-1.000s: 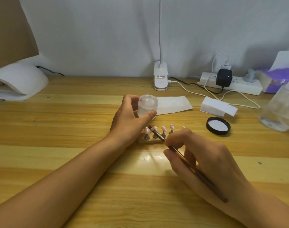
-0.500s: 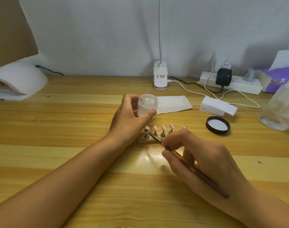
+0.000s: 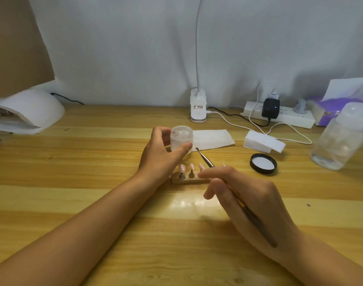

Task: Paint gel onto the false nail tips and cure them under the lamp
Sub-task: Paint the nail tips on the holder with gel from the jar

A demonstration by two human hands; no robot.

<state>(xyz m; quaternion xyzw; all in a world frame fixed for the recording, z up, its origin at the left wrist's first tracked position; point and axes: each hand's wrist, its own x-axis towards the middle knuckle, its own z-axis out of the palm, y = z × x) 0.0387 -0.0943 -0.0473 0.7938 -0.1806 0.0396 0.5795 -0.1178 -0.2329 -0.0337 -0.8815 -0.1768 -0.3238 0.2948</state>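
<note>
Pinched pen-fashion between the thumb and fingers of the right hand (image 3: 248,199), the brush (image 3: 205,159) points toward eleven o'clock. Its small tip hangs in the air just to the right of the jar (image 3: 181,139), not inside it. The brush looks light, thin and stiff, and a hold low on the shaft near the metal collar, as here, should give the finest control.

The left hand (image 3: 160,155) wraps the jar, thumb across the front wall and fingers behind, at twelve o'clock from the stand (image 3: 186,180). The jar is open and holds a pale, clear-looking gel; how full it is I cannot tell. Its smooth wall is probably slippery if gel smears on it.

The nail tips (image 3: 192,166) sit in a row on short pegs in the small wooden stand, between the two hands, partly hidden by the right fingers. They look thin, light and easily knocked off, so light strokes suit them, and the wooden base is the safer place to take hold for carrying.

At three o'clock from the stand lies the black lid (image 3: 263,163), inside up. The white curing lamp (image 3: 27,109) waits well apart at ten o'clock. A clear bottle (image 3: 341,137) stands far off at three o'clock, contents unclear.
</note>
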